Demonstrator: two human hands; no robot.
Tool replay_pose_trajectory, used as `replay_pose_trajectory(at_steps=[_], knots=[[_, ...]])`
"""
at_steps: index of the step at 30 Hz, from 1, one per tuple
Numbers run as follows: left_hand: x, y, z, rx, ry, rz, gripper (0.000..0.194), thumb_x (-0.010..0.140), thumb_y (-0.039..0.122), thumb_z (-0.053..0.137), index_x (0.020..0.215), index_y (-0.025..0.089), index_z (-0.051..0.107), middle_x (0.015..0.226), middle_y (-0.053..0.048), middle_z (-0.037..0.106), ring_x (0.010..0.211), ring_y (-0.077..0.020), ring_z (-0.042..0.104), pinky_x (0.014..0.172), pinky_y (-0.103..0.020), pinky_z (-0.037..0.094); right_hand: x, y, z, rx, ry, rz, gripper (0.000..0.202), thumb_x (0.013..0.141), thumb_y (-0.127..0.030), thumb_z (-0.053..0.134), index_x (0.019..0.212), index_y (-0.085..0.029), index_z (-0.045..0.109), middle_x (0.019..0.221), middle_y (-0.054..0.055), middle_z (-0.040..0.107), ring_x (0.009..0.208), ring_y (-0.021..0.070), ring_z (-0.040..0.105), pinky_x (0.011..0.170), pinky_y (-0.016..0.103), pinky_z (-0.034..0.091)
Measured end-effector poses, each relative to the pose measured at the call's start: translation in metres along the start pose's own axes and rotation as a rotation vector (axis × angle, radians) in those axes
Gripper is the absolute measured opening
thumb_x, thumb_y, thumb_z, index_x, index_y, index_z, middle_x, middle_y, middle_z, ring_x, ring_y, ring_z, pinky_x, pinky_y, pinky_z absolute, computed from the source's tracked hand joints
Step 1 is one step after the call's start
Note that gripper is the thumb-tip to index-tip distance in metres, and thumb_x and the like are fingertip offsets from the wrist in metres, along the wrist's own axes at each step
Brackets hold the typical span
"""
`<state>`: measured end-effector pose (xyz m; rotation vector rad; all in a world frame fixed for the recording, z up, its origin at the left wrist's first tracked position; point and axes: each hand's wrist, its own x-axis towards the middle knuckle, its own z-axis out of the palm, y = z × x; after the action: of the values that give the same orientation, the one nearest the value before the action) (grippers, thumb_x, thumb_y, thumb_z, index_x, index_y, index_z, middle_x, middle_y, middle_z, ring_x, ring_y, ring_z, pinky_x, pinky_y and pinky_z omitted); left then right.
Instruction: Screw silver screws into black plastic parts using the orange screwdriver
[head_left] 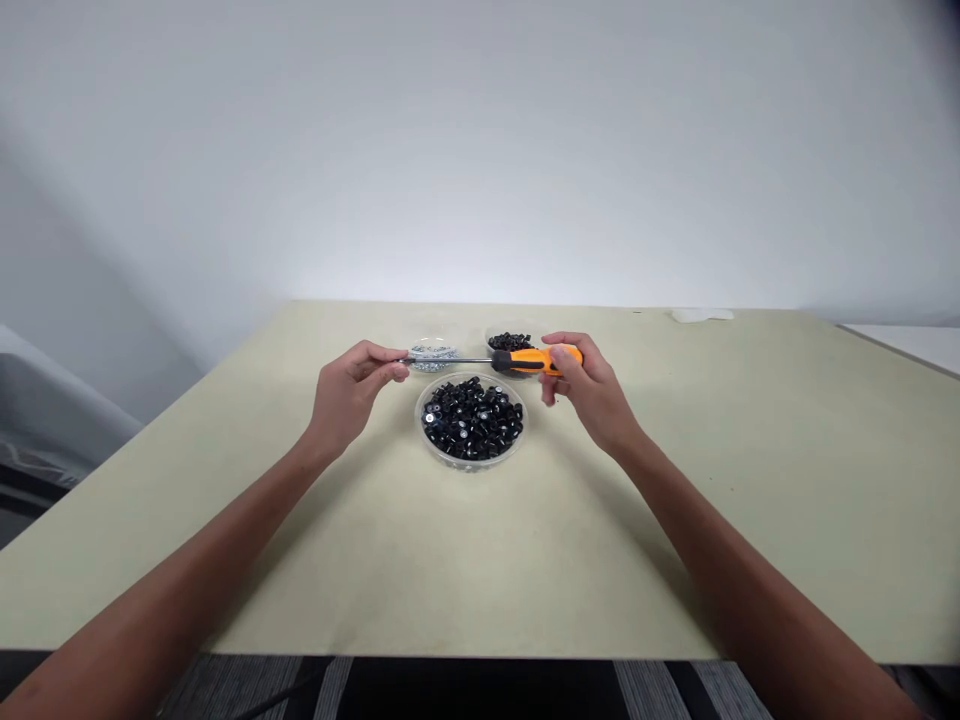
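Observation:
An orange and black screwdriver point(531, 360) is held level above the bowls, its shaft pointing left. My right hand point(589, 385) wraps its fingers and thumb around the handle. At the other end, my left hand point(352, 388) pinches the shaft's tip between thumb and fingers. Whether a small part is also in that pinch, I cannot tell. Just below the shaft stands a clear round bowl point(471, 464) full of small black knob-like pieces point(472, 418), some showing silver centres.
Behind the shaft, a clear dish holds small silvery pieces point(433, 352), perhaps screws. Another clear dish beside it holds small black pieces point(511, 342). A white flat item point(702, 315) lies at the back right of the pale table point(465, 570), near the wall point(480, 160).

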<state>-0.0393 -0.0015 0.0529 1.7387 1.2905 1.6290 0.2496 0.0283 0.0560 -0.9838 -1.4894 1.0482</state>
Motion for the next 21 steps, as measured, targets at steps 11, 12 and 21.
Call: replay_pose_trajectory(at_steps=[11,12,21], knots=[[-0.003,-0.005,-0.002,-0.026,-0.021,-0.01,0.019,0.082,0.036,0.075,0.088,0.019,0.07,0.087,-0.005,0.074,0.084,-0.0199,0.071,0.082,-0.034,0.058,-0.001,0.005,-0.005,-0.04,-0.062,-0.055,0.041,0.09,-0.05,0.057,0.12,-0.022,0.052,0.091,0.002,0.057,0.073,0.0092,0.057,0.076,0.029,0.052],[-0.003,-0.005,-0.002,-0.031,-0.024,-0.008,0.018,0.082,0.036,0.074,0.089,0.019,0.07,0.086,-0.005,0.074,0.084,-0.0196,0.071,0.082,-0.033,0.058,-0.002,0.003,-0.005,-0.091,-0.051,-0.058,0.041,0.091,-0.052,0.054,0.118,-0.021,0.053,0.085,0.001,0.056,0.067,0.0083,0.055,0.073,0.029,0.051],[-0.004,-0.004,-0.002,-0.018,-0.024,-0.01,0.022,0.08,0.04,0.076,0.087,0.019,0.072,0.091,-0.007,0.074,0.087,-0.0217,0.071,0.082,-0.034,0.058,-0.006,-0.005,-0.008,-0.11,-0.098,-0.038,0.046,0.09,-0.048,0.058,0.126,-0.023,0.044,0.092,0.002,0.06,0.074,0.0103,0.06,0.078,0.031,0.052]])
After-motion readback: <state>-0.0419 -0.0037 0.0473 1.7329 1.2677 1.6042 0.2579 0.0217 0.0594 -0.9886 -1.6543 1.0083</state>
